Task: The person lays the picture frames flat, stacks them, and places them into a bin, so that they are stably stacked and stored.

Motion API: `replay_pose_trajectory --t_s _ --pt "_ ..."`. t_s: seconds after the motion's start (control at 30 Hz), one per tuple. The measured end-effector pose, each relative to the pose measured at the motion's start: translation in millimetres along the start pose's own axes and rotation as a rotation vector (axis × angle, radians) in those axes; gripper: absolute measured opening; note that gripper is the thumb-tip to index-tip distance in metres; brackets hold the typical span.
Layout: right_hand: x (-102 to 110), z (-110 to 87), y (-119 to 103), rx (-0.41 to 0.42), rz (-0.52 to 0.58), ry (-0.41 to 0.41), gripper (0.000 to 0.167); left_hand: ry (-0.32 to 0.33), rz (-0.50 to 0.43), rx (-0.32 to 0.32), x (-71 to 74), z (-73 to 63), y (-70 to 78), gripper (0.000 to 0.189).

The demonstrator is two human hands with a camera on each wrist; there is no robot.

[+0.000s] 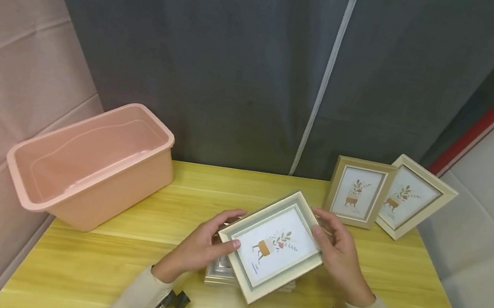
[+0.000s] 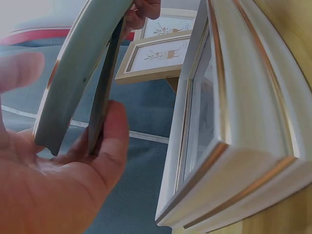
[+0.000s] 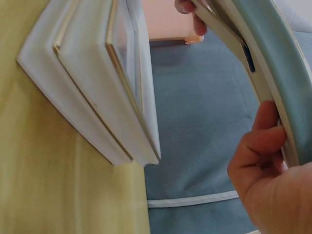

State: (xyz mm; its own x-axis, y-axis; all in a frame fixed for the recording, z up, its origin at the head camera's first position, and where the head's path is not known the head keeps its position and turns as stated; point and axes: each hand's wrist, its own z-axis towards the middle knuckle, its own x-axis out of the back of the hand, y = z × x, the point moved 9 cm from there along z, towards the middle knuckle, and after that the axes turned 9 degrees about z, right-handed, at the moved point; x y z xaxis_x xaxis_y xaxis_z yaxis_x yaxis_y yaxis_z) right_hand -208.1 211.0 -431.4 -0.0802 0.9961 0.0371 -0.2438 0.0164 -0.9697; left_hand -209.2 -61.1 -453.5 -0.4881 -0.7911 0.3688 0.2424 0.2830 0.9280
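A picture frame (image 1: 279, 245) with a cream and grey-blue border is tilted between both hands, its plant print facing up. My left hand (image 1: 197, 249) grips its left side, thumb on the front edge. The right hand (image 1: 340, 248) holds the opposite side, with fingers behind it. In the left wrist view a thin dark flap (image 2: 105, 85) stands away from the frame's back. Below the held frame, partly hidden by it, lies a stack of silvery-white frames (image 1: 221, 275); their gold-lined edges show in the right wrist view.
At the back right of the wooden table (image 1: 151, 298) stand a tan frame (image 1: 360, 193) and, partly behind it, a cream frame (image 1: 413, 198) set at an angle. A pink bin (image 1: 105, 186) stands at the back left. A dark grey curtain (image 1: 216, 65) hangs behind the table.
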Motion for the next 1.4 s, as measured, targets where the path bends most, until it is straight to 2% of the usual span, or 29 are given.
replay_pose_trajectory --t_s 0.1,0.27,0.47,0.67,0.8,1.0,1.1,1.4 --pt "0.5 -0.9 6.7 -0.046 0.014 0.042 0.041 0.045 -0.037 -0.005 4.7 -2.1 -2.2 0.063" --pt "0.2 -3.1 16.0 -0.099 0.034 0.108 0.041 0.086 -0.128 -0.007 7.6 -5.8 -6.7 0.062" --pt "-4.7 -5.4 24.3 -0.114 0.076 0.17 0.039 0.157 -0.148 0.031 12.5 -12.9 -13.7 0.065" --pt "-8.0 -8.9 30.9 -0.147 0.084 0.235 0.038 0.195 -0.168 0.048 14.2 -17.2 -19.9 0.069" --pt "-10.3 -10.1 34.5 -0.166 0.104 0.259 0.038 0.227 -0.162 0.053 16.5 -18.2 -22.7 0.07" --pt "-16.0 -12.1 36.9 -0.187 0.12 0.267 0.038 0.29 -0.138 0.118 18.9 -23.1 -28.8 0.062" --pt "-18.0 -13.0 37.7 -0.193 0.123 0.265 0.039 0.3 -0.134 0.135 17.3 -24.4 -30.4 0.062" --pt "-21.6 -14.4 41.3 -0.202 0.114 0.213 0.045 0.251 -0.11 0.171 9.8 -25.6 -32.7 0.078"
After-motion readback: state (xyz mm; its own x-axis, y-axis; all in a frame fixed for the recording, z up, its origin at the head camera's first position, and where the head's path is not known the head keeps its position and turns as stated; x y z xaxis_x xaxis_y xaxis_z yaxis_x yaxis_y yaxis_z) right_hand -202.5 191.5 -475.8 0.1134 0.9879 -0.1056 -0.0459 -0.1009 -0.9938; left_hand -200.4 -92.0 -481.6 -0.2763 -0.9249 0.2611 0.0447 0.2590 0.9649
